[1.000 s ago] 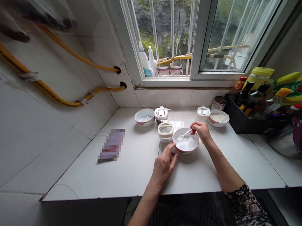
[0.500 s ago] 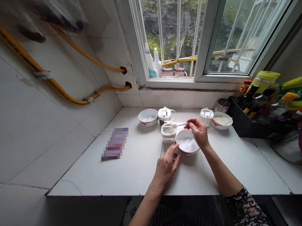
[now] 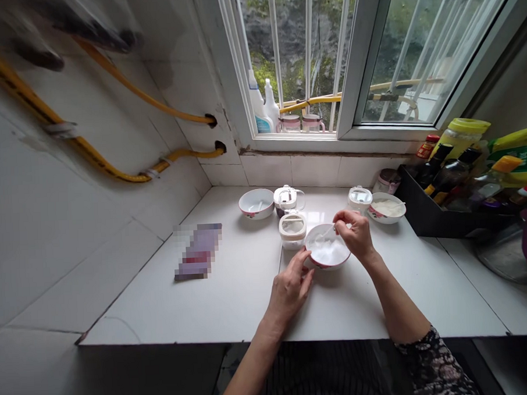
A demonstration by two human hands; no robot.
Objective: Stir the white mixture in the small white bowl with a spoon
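Note:
A bowl (image 3: 329, 251) of white powder stands on the white counter. My right hand (image 3: 353, 233) pinches the handle of a small white spoon (image 3: 325, 232), whose head is down in this bowl. My left hand (image 3: 292, 286) grips the bowl's left rim between thumb and fingers. Just left of the bowl sits a square clear jar (image 3: 293, 231) with a white rim and pale contents. Behind it is a similar jar (image 3: 285, 199) with dark contents, beside a second bowl (image 3: 255, 204) with a spoon in it.
A lidded jar (image 3: 360, 198) and a bowl of pale powder (image 3: 386, 208) with a spoon stand behind my right hand. A black box (image 3: 443, 216) of bottles is at the right. A blurred, pixelated packet (image 3: 200, 251) lies on the left of the counter (image 3: 233, 303).
My right hand has moved the spoon from over the square jar to the right and down into the bowl. My left hand stays at the bowl's rim. The view has shifted slightly.

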